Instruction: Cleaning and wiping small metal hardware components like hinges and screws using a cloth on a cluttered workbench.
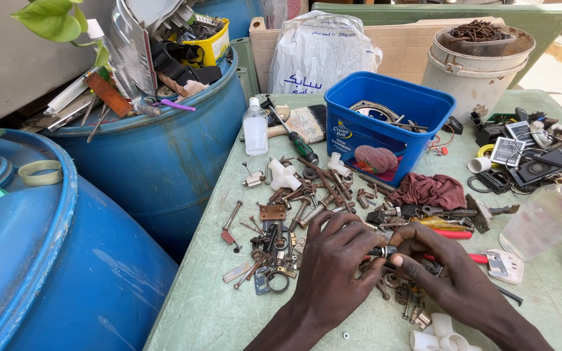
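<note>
**Both hands closed on one small metal fitting above the hardware spread**

Far left, two blue drums (pixel 164 156) stand beside the green table (pixel 196 312), the rear one topped with scrap. On the table's left part lies a scatter of rusty bolts and brackets (pixel 274 240), with a white plastic tee (pixel 283 175) and a clear bottle (pixel 255 128) behind.

The left hand (pixel 336 260) is curled shut, thumb and fingertips pinching one end of a small dark metal fitting (pixel 382 250). The fitting sits just above the table at centre, bridged between both hands. The right hand (pixel 443 266) pinches its other end, fingers bent.

Judgement: the piece is being gripped from opposite ends, consistent with twisting or separating two joined parts. Any further turn would call for a firm counter-hold by one hand.

Behind stands a blue tub (pixel 385 123); to the right, a maroon rag (pixel 429 190), red-handled pliers (pixel 456 234) and a second clear bottle (pixel 548 218).
</note>
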